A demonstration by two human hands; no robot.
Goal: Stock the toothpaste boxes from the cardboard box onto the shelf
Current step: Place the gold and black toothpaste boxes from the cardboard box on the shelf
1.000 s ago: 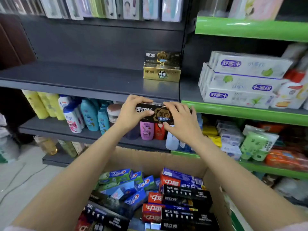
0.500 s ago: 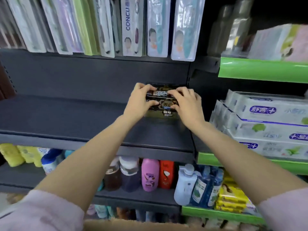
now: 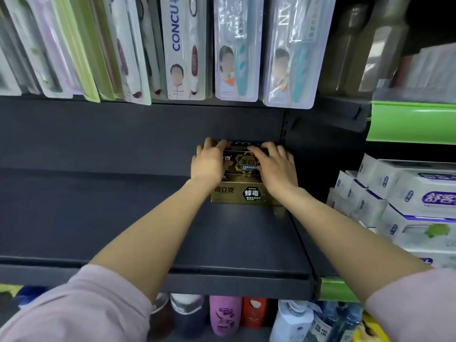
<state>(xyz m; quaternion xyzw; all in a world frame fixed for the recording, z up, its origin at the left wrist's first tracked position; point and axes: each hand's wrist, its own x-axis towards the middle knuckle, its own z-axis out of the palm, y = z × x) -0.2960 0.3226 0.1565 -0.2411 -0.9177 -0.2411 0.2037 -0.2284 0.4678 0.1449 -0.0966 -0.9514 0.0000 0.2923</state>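
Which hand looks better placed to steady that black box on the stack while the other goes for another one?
Probably the right hand: it lies flatter across the black toothpaste box atop the gold box. The left hand only grips its left end, with open shelf beside it for withdrawing.

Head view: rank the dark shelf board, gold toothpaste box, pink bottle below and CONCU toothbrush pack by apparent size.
1. Dark shelf board, far the largest.
2. CONCU toothbrush pack.
3. Gold toothpaste box and pink bottle: look alike; both partly hidden, bottle nearer, so unranked.
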